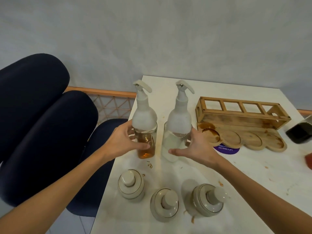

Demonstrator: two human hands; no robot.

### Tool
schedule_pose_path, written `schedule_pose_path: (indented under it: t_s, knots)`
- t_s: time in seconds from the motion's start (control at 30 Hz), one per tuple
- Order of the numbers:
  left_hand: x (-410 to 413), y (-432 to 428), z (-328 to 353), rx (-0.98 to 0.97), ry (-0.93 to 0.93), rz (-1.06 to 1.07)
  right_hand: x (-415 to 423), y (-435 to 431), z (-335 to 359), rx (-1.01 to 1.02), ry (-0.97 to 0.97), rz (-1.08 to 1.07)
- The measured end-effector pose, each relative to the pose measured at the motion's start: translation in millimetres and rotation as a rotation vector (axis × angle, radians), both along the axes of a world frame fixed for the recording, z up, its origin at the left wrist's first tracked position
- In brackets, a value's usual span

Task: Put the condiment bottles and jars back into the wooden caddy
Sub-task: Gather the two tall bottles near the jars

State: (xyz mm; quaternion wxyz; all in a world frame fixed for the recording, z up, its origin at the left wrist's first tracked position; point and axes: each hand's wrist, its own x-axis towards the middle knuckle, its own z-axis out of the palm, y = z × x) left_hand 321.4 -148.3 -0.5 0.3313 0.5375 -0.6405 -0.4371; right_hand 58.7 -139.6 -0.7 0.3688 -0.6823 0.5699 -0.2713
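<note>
Two glass pump bottles with grey tops stand side by side on the white table (236, 174). The left one, the amber bottle (146, 146), holds brown liquid, and my left hand (123, 141) is wrapped around its glass body. My right hand (197, 147) is curled around the clear bottle (175, 141), fingers behind it and thumb in front. Three lidded ceramic jars stand near me: the left jar (130, 184), the middle jar (164, 204) and the right jar (208, 199). The wooden caddy (239, 119), empty, stands at the right, with round recesses along its stained front.
Dark blue chairs (42, 132) stand left of the table. A purple round sticker (226, 149) lies in front of the caddy. A black object (300, 132) and a red thing (308, 160) sit at the right edge. Brown stains dot the tabletop.
</note>
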Motion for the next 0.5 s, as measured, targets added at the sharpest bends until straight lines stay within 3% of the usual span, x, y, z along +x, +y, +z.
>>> schedule_pose_path:
  t_s: [0.5]
  knots:
    - [16.3,30.6,2.7,0.065,0.056,-0.099,10.9,19.1,-2.1,0.089,-0.079,0.175]
